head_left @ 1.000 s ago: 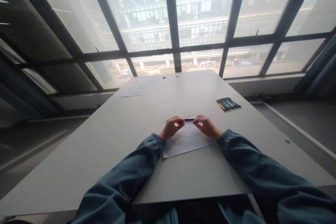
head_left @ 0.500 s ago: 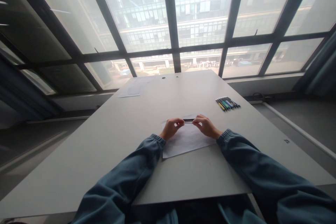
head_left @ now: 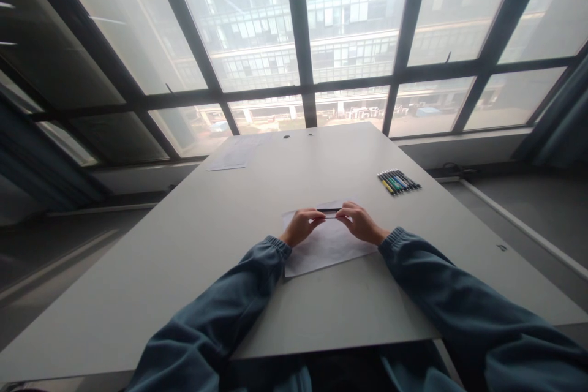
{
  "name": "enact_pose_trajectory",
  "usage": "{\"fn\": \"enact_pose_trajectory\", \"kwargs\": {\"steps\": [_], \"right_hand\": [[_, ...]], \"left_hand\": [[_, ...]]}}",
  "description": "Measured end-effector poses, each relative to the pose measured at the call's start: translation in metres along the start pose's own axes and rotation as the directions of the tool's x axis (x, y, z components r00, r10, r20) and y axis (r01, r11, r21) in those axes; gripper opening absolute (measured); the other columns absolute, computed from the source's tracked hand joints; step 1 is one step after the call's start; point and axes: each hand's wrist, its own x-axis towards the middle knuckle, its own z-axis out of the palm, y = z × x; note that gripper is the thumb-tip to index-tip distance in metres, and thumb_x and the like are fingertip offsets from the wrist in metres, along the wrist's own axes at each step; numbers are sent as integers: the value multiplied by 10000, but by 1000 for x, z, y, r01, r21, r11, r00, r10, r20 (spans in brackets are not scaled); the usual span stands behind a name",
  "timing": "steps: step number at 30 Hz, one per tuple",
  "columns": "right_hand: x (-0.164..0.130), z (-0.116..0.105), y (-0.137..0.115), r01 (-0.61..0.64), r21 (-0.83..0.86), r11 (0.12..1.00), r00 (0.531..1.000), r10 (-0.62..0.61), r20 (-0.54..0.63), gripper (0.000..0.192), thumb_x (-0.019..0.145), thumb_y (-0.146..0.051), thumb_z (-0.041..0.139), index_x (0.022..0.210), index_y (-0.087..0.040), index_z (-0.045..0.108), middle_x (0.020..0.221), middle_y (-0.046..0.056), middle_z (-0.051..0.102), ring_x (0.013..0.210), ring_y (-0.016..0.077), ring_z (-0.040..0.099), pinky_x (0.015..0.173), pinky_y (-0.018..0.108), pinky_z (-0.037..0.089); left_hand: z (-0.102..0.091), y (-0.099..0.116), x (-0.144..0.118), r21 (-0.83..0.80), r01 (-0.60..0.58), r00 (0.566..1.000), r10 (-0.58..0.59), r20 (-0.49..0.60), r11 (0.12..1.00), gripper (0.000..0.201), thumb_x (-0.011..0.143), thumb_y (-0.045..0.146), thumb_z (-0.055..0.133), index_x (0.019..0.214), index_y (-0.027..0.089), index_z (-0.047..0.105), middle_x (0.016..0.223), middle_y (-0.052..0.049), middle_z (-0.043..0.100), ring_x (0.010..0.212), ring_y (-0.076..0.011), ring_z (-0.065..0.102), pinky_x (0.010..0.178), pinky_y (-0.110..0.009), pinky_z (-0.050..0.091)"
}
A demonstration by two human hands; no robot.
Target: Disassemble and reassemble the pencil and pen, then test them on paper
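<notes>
Both hands sit over a white sheet of paper [head_left: 328, 245] near the middle of the surface [head_left: 184, 269]. Left hand [head_left: 302, 226] and right hand [head_left: 359, 222] each pinch one end of a dark pen [head_left: 329, 211], fingers curled closed on it, pen held level just above the sheet's far edge. Versus a second ago: almost nothing has moved. Hands sit a hair closer together, the visible stretch of pen between them is slightly shorter, the sheet is in the same spot. My read: small in-place fiddling with the pen, possibly cap or barrel, but too small to tell which part each hand grips. Off to the right, well apart from the hands, a row of pens [head_left: 399, 181] lies side by side, untouched. Another sheet [head_left: 232, 158] lies at the far left, near the window [head_left: 303, 43]. Both sleeves are blue, forearms resting toward the near edge. No other person in view.
</notes>
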Motion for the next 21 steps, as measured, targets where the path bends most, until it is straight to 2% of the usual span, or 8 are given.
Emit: {"fn": "enact_pose_trajectory", "kwargs": {"steps": [5, 11, 14, 18, 21], "right_hand": [[0, 0, -1, 7, -12, 1000, 1000, -7, 5, 198, 967, -225, 542, 848, -210, 700, 798, 50, 603, 816, 199, 561, 738, 322, 456], [0, 0, -1, 21, 28, 999, 999, -19, -44, 167, 965, -285, 566, 927, -230, 719, 837, 58, 636, 827, 205, 576, 768, 347, 482], [2, -2, 2, -5, 44, 999, 989, 11, -145, 187, 976, -292, 541, 1039, -231, 707, 908, 70, 663, 883, 219, 590, 820, 375, 492], [1, -4, 12, -120, -17, 993, 952, 110, -286, 244, 993, -235, 467, 1082, -210, 693, 917, 85, 662, 909, 238, 581, 852, 403, 486], [-1, -2, 20, -130, -93, 987, 973, 108, -204, 230, 963, -199, 509, 1095, -213, 697, 984, 94, 666, 962, 254, 568, 883, 417, 482]], "left_hand": [[0, 2, 0, 49, -16, 1000, 15, 25, 999, 185, 940, 292, 595, 909, 187, 744, 839, -58, 722, 738, -151, 647, 706, -270, 509], [-3, 10, 3, 54, 14, 999, -11, -45, 998, 214, 948, 298, 570, 891, 182, 741, 797, -52, 694, 684, -138, 601, 657, -258, 482], [-5, 10, 4, 50, 34, 994, -28, -108, 998, 205, 942, 299, 579, 889, 180, 738, 793, -48, 691, 682, -137, 601, 657, -256, 478], [-9, 5, 5, 91, 69, 982, -52, -180, 993, 194, 932, 276, 592, 836, 178, 728, 750, -34, 666, 685, -139, 598, 667, -255, 474], [-12, 2, 5, 112, 85, 975, -60, -212, 990, 195, 926, 278, 599, 815, 177, 723, 731, -28, 655, 669, -138, 586, 658, -256, 475]]}}
